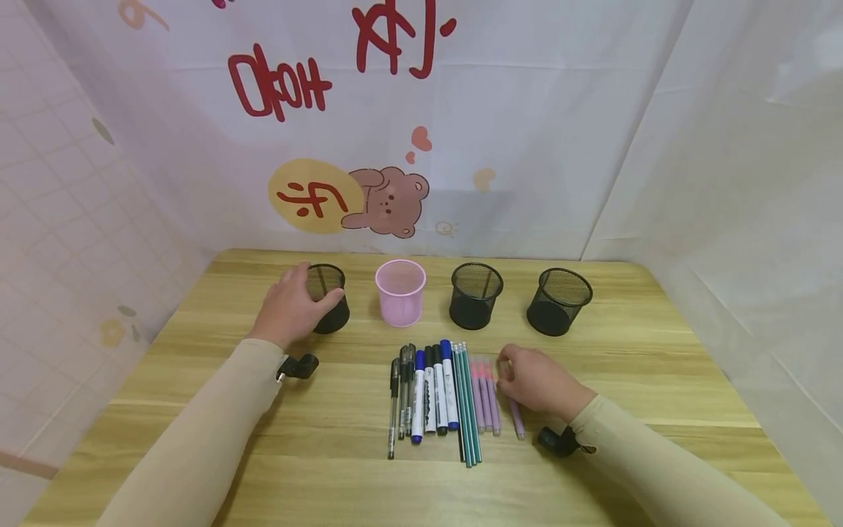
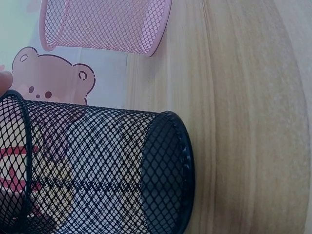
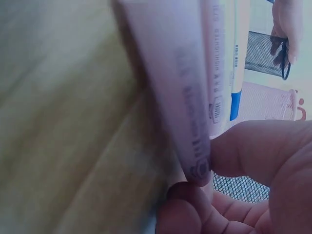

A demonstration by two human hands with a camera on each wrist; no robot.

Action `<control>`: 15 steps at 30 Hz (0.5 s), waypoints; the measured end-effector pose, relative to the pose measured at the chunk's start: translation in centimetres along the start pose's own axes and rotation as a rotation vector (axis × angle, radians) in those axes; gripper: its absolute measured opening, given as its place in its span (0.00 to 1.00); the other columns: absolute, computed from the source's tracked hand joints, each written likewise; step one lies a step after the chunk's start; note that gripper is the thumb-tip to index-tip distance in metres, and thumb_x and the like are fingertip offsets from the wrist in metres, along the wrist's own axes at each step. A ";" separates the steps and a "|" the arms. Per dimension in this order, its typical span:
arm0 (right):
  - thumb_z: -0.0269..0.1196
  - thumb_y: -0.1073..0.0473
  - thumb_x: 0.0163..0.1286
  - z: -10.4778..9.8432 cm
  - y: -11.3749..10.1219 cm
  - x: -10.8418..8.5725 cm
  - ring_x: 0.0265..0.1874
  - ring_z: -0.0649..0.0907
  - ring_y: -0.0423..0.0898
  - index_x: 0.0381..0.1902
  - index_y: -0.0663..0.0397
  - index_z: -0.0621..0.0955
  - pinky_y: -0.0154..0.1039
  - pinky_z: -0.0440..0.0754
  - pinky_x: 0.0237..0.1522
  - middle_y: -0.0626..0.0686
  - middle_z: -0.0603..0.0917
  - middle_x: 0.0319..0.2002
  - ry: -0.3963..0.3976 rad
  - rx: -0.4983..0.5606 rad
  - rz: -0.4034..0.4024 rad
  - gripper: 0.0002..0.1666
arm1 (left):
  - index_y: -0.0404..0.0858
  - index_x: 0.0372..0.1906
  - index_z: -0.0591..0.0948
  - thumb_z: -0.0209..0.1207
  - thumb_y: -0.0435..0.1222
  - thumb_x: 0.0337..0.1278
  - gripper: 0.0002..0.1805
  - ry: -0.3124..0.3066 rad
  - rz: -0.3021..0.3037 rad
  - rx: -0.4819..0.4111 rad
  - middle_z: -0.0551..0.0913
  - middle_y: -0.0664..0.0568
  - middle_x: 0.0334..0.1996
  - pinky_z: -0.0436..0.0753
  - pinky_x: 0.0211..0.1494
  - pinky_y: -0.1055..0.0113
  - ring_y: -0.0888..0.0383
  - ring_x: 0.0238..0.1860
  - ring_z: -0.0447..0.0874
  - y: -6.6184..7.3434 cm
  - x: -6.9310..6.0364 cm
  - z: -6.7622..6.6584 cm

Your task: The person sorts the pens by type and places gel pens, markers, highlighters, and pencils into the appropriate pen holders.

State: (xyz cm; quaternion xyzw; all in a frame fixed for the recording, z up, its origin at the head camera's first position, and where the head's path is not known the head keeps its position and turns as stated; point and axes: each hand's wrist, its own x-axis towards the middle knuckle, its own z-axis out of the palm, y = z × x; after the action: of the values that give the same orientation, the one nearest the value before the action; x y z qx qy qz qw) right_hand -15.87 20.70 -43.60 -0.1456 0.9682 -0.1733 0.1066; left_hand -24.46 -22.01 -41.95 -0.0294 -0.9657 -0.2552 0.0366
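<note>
Plain beige fabric long sleeves (image 1: 191, 439), close-fitting at the cuffs (image 1: 262, 354). Small black rounded camera unit (image 1: 301, 367) sits at inner side of each cuff. Left hand (image 1: 287, 311) and right hand (image 1: 540, 382) bare beyond cuffs.

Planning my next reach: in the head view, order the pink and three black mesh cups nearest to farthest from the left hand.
1. Leftmost black mesh cup, left hand at its left side.
2. Pink mesh cup, immediately right.
3. Second black mesh cup, right of pink.
4. Rightmost black mesh cup, row's right end.
</note>
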 end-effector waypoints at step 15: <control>0.64 0.64 0.70 -2.0 -1.2 0.2 0.18 0.75 0.39 0.57 0.65 0.74 0.34 0.74 0.22 0.47 0.80 0.23 0.208 0.206 -0.067 0.21 | 0.30 0.82 0.56 0.51 0.73 0.66 0.59 0.009 0.011 0.004 0.61 0.31 0.80 0.55 0.82 0.32 0.32 0.80 0.59 0.0 -0.1 -0.1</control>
State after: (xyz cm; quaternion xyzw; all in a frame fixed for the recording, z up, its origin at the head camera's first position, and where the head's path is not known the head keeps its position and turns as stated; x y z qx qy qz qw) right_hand -16.26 20.19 -41.36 -0.1475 0.9457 -0.2894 0.0144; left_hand -24.35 -22.03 -41.90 -0.0333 -0.9659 -0.2532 0.0425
